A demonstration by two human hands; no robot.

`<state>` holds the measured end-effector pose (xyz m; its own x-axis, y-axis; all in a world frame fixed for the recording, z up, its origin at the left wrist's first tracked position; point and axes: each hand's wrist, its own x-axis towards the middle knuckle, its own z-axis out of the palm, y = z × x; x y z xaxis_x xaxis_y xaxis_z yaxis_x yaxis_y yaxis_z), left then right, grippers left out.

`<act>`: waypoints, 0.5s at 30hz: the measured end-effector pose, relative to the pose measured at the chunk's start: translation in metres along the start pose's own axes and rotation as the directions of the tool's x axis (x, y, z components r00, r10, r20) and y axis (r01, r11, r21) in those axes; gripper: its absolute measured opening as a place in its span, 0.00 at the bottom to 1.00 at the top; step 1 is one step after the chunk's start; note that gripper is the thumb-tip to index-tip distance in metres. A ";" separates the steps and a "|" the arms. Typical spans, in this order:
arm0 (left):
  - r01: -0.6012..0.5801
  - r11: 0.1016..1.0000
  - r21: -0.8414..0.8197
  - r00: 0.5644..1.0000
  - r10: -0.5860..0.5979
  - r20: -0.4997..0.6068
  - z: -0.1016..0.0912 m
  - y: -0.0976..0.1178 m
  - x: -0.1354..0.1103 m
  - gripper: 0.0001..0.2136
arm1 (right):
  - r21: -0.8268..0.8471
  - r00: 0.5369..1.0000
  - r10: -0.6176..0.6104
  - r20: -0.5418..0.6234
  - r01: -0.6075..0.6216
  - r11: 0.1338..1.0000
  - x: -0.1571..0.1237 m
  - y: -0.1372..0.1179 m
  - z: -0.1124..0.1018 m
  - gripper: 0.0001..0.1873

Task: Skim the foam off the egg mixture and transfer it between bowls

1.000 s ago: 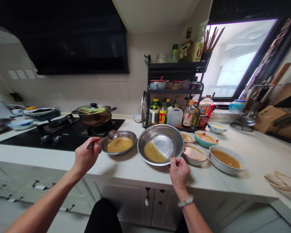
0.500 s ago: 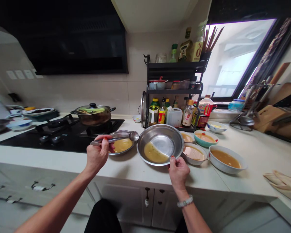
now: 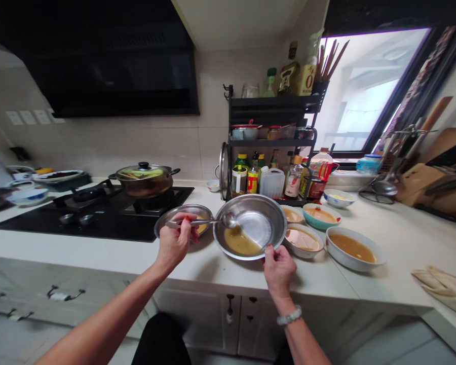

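Observation:
My left hand [image 3: 176,242] is closed round the handle of a metal spoon [image 3: 229,220], whose bowl hangs over the left part of a steel basin [image 3: 270,217]. Yellowish liquid [image 3: 241,242] pools in the lower left of the basin, which looks tilted. My right hand [image 3: 278,268] pinches the basin's front right rim. Behind my left hand a smaller metal dish [image 3: 166,217] with yellow liquid stands on the counter, partly hidden by the hand.
Right of the basin are several bowls of brownish liquid, among them a white bowl [image 3: 340,256] and a green bowl [image 3: 319,209]. A lidded pot [image 3: 146,183] stands on the stove [image 3: 110,223]. Behind the basin rises a black rack [image 3: 273,144] with bottles.
My left hand has moved right, carrying the spoon from above the smaller dish to over the basin. My right hand keeps its hold on the basin's rim.

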<state>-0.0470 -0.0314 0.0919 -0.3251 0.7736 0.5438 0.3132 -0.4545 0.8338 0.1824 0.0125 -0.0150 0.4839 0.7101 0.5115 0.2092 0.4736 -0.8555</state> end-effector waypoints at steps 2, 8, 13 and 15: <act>-0.001 1.000 0.017 1.000 0.001 0.026 0.003 -0.002 0.000 0.10 | -0.004 1.000 -0.001 -0.002 0.001 1.000 0.000 0.000 0.000 0.19; -0.158 0.954 0.253 0.977 0.113 0.181 0.007 -0.014 -0.006 0.07 | -0.013 1.000 0.000 -0.004 0.000 1.000 0.000 0.000 0.000 0.19; 0.051 0.993 0.103 0.988 -0.065 0.142 0.008 -0.021 0.000 0.06 | -0.018 1.000 0.013 -0.002 -0.013 1.000 0.000 -0.004 -0.001 0.19; 0.190 0.981 -0.036 0.980 -0.187 0.063 0.007 -0.022 0.006 0.07 | -0.010 1.000 0.015 -0.001 -0.015 1.000 0.000 -0.005 -0.001 0.19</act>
<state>-0.0494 -0.0139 0.0763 -0.3215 0.8712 0.3711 0.2134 -0.3151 0.9247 0.1819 0.0099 -0.0112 0.4879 0.7163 0.4988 0.2108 0.4579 -0.8637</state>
